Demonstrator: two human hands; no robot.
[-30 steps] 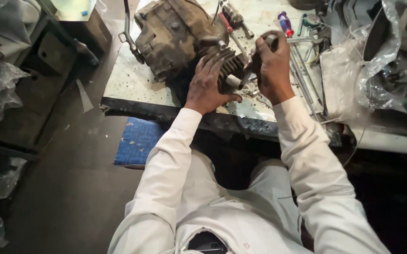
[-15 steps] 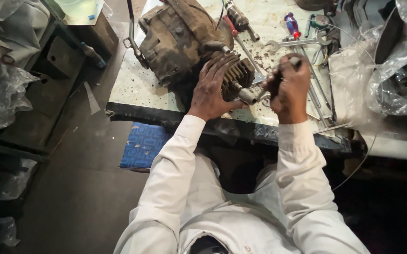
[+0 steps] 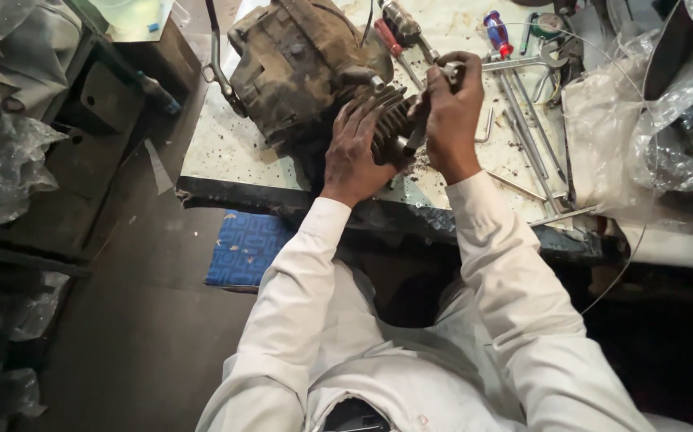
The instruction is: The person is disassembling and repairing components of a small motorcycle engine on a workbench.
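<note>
l hand [image 3: 352, 150] on engine [image 3: 306, 68], r hand [image 3: 452, 112] gripping tool [image 3: 418, 120]

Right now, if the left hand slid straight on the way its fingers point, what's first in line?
The left hand lies flat on the finned cylinder, fingers pointing up the bench. Straight on, it would probably meet the grimy engine casing that the cylinder joins. Depth is hard to judge from this head view.

Dusty concrete floor [image 3: 146, 320] (blue mat [image 3: 246, 248]), grimy bench [image 3: 226, 152].
</note>
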